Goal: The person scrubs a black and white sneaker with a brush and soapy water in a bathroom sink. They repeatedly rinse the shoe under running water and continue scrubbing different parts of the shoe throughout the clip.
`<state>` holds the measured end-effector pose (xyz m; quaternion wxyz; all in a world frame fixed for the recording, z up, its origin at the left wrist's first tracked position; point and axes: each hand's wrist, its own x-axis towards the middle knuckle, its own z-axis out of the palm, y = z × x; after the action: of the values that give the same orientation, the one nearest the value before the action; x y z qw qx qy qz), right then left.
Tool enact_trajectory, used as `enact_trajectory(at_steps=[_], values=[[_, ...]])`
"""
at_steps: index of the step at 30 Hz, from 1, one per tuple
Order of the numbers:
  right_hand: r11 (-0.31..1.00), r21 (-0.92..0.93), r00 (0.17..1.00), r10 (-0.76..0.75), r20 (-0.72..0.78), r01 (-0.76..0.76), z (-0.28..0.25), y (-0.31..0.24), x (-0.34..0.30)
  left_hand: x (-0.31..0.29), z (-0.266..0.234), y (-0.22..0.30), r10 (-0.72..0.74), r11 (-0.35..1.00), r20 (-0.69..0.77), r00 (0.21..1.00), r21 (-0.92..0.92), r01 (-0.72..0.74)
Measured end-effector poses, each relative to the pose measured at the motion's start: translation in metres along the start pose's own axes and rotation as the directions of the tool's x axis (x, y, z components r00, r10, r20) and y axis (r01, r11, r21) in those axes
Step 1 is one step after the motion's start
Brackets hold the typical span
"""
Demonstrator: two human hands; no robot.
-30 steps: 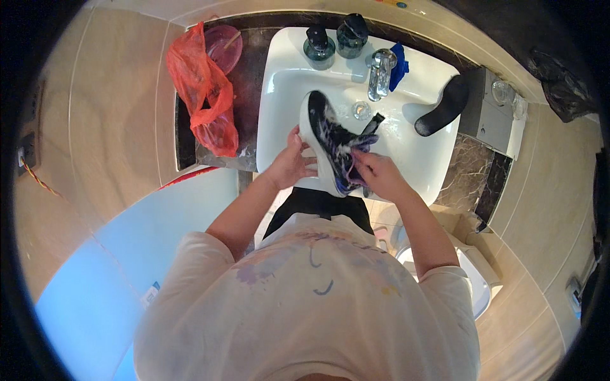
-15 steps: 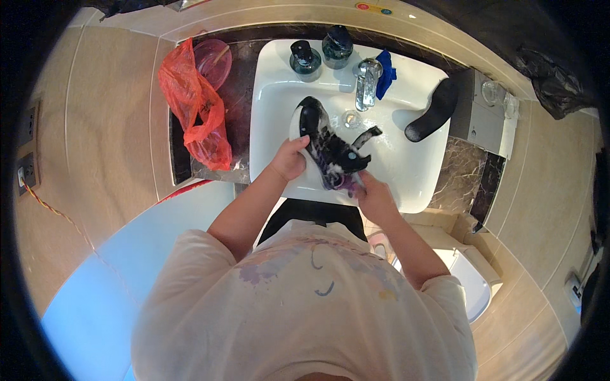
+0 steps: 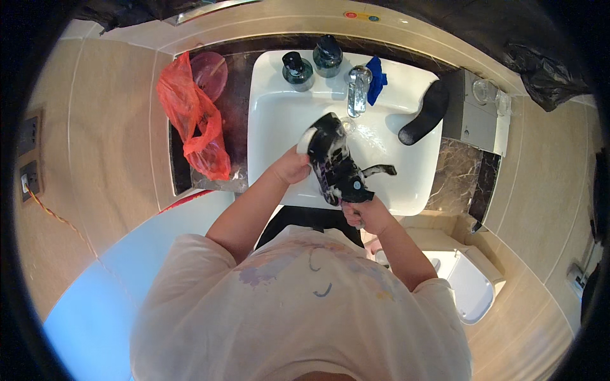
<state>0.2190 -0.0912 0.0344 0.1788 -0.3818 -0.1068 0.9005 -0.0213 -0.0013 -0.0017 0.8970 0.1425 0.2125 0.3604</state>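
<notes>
A black shoe (image 3: 337,166) with a white sole is held over the white sink basin, toe pointing away from me. White foam streaks its upper, and a loose strap sticks out to the right. My left hand (image 3: 293,166) is closed around the sole's left side near the toe. At the heel end, my right hand (image 3: 366,214) is closed on a small brush, mostly hidden by the fingers, with a bit of purple showing against the shoe. Leaning on the basin's right rim is a black insole (image 3: 427,114).
Behind the basin (image 3: 267,136) stand a chrome faucet (image 3: 358,92), a blue cloth (image 3: 376,81) and two dark pump bottles (image 3: 297,71). A red plastic bag (image 3: 194,117) and a pink bowl (image 3: 211,73) lie on the left counter. A grey box (image 3: 469,105) sits at the right.
The shoe has shifted right and its toe has turned clockwise. My right hand has moved lower, beneath the heel, and the purple part is now mostly hidden.
</notes>
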Motion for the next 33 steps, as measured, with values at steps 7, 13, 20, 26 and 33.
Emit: enact_trajectory(at_steps=[7,13,20,26,33], values=[[0.587,-0.791,0.631,-0.683,-0.369,0.173,-0.008,0.043,0.047,0.018,-0.023,-0.004,-0.023,0.995,-0.180,0.983,0.093,0.040],[0.059,-0.948,0.652,-0.712,-0.260,-0.313,-0.014,-0.001,0.030,0.005,0.029,0.008,0.308,0.922,-0.450,0.839,0.360,-0.146],[-0.038,-0.964,0.665,-0.731,-0.152,-0.262,-0.008,-0.007,0.018,0.053,0.005,0.003,0.124,0.917,-0.696,0.707,-0.192,-0.350],[-0.093,-0.971,0.723,-0.683,-0.100,-0.222,-0.006,-0.002,-0.002,0.040,-0.015,-0.017,-0.097,0.952,-0.663,0.742,-0.280,-0.126],[-0.267,-0.847,0.833,-0.461,-0.306,-0.459,0.058,-0.009,-0.022,0.043,0.005,-0.008,0.020,0.998,-0.797,0.604,-0.021,-0.061]])
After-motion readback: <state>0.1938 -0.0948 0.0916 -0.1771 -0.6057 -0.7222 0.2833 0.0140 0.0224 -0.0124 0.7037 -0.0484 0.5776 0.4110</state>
